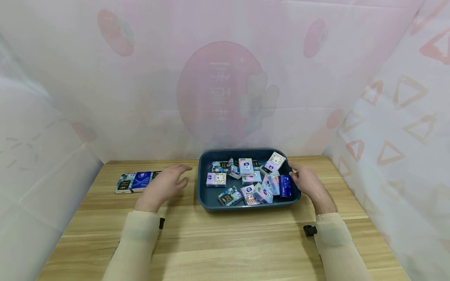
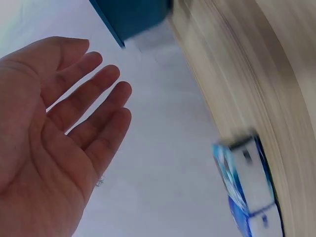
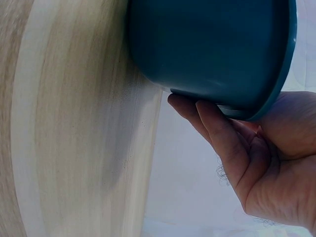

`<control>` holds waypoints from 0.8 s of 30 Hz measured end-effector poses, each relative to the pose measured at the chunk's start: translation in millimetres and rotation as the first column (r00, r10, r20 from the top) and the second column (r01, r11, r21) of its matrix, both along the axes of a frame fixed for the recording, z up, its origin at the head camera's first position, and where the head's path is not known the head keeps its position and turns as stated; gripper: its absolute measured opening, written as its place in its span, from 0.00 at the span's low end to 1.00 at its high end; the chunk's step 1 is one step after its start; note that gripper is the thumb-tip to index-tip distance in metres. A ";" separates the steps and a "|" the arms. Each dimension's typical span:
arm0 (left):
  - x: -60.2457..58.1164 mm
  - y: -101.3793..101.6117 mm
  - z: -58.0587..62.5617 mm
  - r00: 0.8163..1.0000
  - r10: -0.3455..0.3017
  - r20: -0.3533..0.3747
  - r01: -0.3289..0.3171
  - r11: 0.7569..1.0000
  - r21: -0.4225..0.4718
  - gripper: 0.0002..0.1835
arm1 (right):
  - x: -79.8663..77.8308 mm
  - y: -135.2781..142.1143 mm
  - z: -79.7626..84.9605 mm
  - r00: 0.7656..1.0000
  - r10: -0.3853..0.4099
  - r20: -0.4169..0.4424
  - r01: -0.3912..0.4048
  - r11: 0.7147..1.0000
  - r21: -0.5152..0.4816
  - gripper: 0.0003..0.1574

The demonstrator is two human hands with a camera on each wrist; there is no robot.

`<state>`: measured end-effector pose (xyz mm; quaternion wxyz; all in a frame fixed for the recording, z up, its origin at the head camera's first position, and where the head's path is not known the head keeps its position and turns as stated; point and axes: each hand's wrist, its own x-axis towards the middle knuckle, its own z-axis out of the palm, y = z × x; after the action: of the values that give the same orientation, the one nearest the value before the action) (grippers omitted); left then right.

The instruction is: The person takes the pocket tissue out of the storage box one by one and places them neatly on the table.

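A dark teal plastic bin holds several small tissue packs, some pastel with cartoon animals, some dark floral, and a deep blue one at its right end. My right hand grips the bin's right end; in the right wrist view its fingers lie against the outer wall, with the thumb up at the rim. My left hand is in the air left of the bin, its fingers spread and loosely bent, with nothing in the palm. Just left of it, a row of tissue packs lies on the table, partly covered by this hand.
The wooden table extends in front of the bin. Behind it hangs a pale pink printed sheet, close to the bin's far side, and more white sheeting encloses the right and left.
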<state>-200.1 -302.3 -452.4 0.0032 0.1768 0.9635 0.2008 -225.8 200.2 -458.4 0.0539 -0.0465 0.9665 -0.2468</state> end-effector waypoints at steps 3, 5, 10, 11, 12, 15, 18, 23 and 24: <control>2.0 12.7 0.7 0.999 -0.023 -0.027 0.023 1.000 0.001 0.23 | -0.2 -0.9 -0.6 1.000 0.005 -0.005 -0.005 1.000 0.002 0.34; 3.4 21.6 1.8 0.998 -0.038 -0.041 0.038 0.999 -0.005 0.23 | -0.2 -1.2 -0.6 1.000 0.005 -0.004 -0.005 1.000 0.003 0.34; 7.7 43.7 4.4 0.994 -0.094 -0.050 0.093 0.995 -0.030 0.22 | -0.1 -1.5 0.5 1.000 -0.002 0.010 0.002 1.000 0.005 0.35; 8.5 47.8 4.3 0.993 -0.108 -0.050 0.107 0.994 -0.033 0.22 | -0.1 -1.4 0.7 1.000 -0.003 0.012 0.003 1.000 0.006 0.35; 9.3 51.6 3.6 0.991 -0.123 -0.056 0.121 0.992 -0.036 0.22 | -0.1 -1.4 0.9 1.000 -0.003 0.012 0.003 1.000 0.007 0.35; 11.3 62.2 0.8 0.984 -0.165 -0.072 0.161 0.986 -0.050 0.21 | -0.3 -0.9 0.5 1.000 0.006 -0.001 -0.006 1.000 0.008 0.35; 13.9 72.2 -2.1 0.977 -0.199 -0.082 0.194 0.979 -0.069 0.20 | -0.3 0.1 -0.5 1.000 0.018 -0.022 -0.018 1.000 0.009 0.34; 19.4 86.6 -6.0 0.968 -0.249 -0.043 0.245 0.966 -0.081 0.20 | -0.2 0.9 -0.5 0.999 0.020 -0.026 -0.020 1.000 0.010 0.34; 20.3 89.1 -6.8 0.964 -0.263 -0.036 0.260 0.962 -0.079 0.20 | -0.1 0.9 0.0 1.000 0.019 -0.023 -0.019 1.000 0.010 0.34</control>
<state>-179.8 -213.2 -459.1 0.0139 0.3069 0.9383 0.1589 -225.9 201.0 -458.4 0.0451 -0.0581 0.9678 -0.2409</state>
